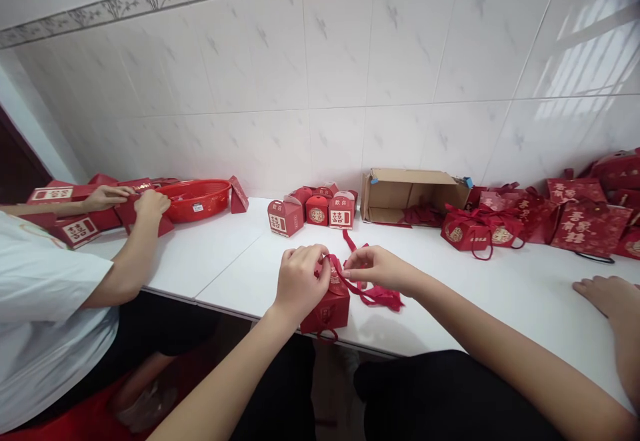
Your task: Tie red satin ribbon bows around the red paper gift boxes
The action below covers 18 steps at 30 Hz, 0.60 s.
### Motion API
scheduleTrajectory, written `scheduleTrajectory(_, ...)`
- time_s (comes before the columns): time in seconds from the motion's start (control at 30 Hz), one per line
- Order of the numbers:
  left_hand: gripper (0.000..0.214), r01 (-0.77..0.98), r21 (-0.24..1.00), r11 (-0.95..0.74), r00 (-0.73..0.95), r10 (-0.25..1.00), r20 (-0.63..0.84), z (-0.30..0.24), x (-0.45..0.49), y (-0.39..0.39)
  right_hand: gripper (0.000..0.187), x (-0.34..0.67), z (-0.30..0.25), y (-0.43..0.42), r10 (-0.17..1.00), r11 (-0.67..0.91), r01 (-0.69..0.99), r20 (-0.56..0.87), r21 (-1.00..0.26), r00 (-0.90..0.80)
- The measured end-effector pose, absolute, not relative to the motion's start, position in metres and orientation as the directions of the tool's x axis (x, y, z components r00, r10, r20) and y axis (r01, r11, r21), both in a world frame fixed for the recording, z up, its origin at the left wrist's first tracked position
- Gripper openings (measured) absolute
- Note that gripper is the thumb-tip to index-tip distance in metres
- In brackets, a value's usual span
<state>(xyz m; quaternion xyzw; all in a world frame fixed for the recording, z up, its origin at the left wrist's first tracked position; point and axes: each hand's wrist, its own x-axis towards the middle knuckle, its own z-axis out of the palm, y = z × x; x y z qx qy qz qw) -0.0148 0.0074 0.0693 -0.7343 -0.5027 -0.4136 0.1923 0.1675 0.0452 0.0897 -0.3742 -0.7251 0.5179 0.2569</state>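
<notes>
A small red gift box (327,314) stands at the table's front edge before me, a thin cord loop hanging from its lower front. My left hand (300,281) is closed at the box's top and pinches a red ribbon (355,289) there. From the right, my right hand (380,267) reaches in with thumb and fingertips drawn together on the same ribbon. My left hand partly covers the box's top. Just behind and to the right of the box, loose red ribbons (387,297) lie on the white table.
Several small red boxes (316,214) stand near the wall, beside an open cardboard carton (415,191). Finished-looking red boxes and bags (583,224) crowd the right. On the left, a co-worker's hands (153,204) handle a red box near a red basin (200,201). Another person's hand (603,294) rests at far right.
</notes>
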Motion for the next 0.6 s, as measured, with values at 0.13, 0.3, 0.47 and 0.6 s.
scheduleTrajectory(0.13, 0.012, 0.889, 0.065, -0.453, 0.198, 0.509, 0.838, 0.070, -0.016, 0.009, 0.035, 0.164, 0.093, 0.043, 0.851, 0.291, 0.310, 0.097, -0.905, -0.516)
scheduleTrajectory(0.3, 0.013, 0.898, 0.105, -0.428, 0.148, 0.518, 0.843, 0.071, -0.020, 0.005, 0.041, 0.156, 0.087, 0.046, 0.839, 0.190, 0.215, 0.044, -0.958, -0.543)
scheduleTrajectory(0.47, 0.013, 0.905, 0.212, -0.370, 0.047, 0.581, 0.813, 0.076, -0.021, 0.002, 0.035, 0.153, 0.080, 0.049, 0.850, 0.101, 0.124, 0.021, -0.987, -0.526)
scheduleTrajectory(0.6, 0.012, 0.911, 0.289, -0.294, -0.043, 0.631, 0.774, 0.079, -0.021, 0.002, 0.034, 0.146, 0.075, 0.049, 0.848, 0.068, -0.012, 0.064, -0.998, -0.527)
